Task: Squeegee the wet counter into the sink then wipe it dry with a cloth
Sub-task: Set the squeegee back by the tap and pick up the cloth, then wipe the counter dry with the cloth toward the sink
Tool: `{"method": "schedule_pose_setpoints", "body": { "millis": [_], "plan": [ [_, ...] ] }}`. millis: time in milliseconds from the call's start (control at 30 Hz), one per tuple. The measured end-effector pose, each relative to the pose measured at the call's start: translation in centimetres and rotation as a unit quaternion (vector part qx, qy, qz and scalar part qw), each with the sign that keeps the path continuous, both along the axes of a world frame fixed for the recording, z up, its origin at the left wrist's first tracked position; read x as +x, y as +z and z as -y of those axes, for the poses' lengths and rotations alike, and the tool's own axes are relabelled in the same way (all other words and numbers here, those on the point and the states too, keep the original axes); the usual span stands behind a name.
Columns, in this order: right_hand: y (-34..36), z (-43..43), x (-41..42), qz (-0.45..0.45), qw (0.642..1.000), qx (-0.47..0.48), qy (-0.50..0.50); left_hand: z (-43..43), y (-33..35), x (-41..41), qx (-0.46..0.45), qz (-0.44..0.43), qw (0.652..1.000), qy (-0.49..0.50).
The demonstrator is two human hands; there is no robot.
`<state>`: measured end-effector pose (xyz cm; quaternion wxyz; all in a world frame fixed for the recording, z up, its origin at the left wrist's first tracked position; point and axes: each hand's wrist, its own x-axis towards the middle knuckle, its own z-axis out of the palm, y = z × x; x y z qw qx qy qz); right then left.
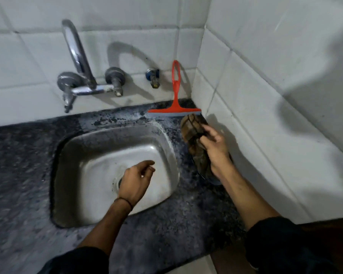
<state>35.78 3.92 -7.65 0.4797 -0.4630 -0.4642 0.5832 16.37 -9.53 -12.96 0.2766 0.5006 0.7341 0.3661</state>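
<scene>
An orange squeegee [175, 99] stands upright against the tiled back wall in the corner, its blade resting on the dark speckled counter [166, 230]. Just in front of it, my right hand [214, 145] grips a brown checked cloth [192, 129] pressed against the counter strip between the steel sink [91, 155] and the right wall. Part of the cloth trails under my wrist. My left hand [136, 180] hovers over the sink basin near the drain, fingers loosely curled and holding nothing.
A chrome mixer tap [77, 62] with two knobs is mounted on the back wall above the sink, and a small blue-collared valve [153, 78] sits beside it. White tiled walls close the corner at right. More counter runs to the left of the sink.
</scene>
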Motion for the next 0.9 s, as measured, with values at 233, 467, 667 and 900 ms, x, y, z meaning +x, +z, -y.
{"method": "schedule_pose_setpoints", "body": {
  "millis": [233, 467, 667, 900],
  "plan": [
    [-0.2, 4.0, -14.8, -0.109, 0.965, -0.118, 0.207, 6.3, 1.2, -9.4, 0.020, 0.015, 0.986, 0.162],
    [0.0, 11.3, -31.0, -0.076, 0.899, -0.193, 0.386, 17.4, 3.2, -19.5, 0.033, -0.016, 0.940, 0.340],
    [0.9, 20.3, -43.8, -0.092, 0.812, -0.294, 0.496, 27.1, 3.4, -28.6, 0.038, -0.017, 0.883, 0.467],
    [0.6, 30.0, -59.1, -0.163, 0.711, -0.416, 0.543, 35.8, 2.6, -42.8, 0.058, 0.025, 0.840, 0.538]
  ]
}}
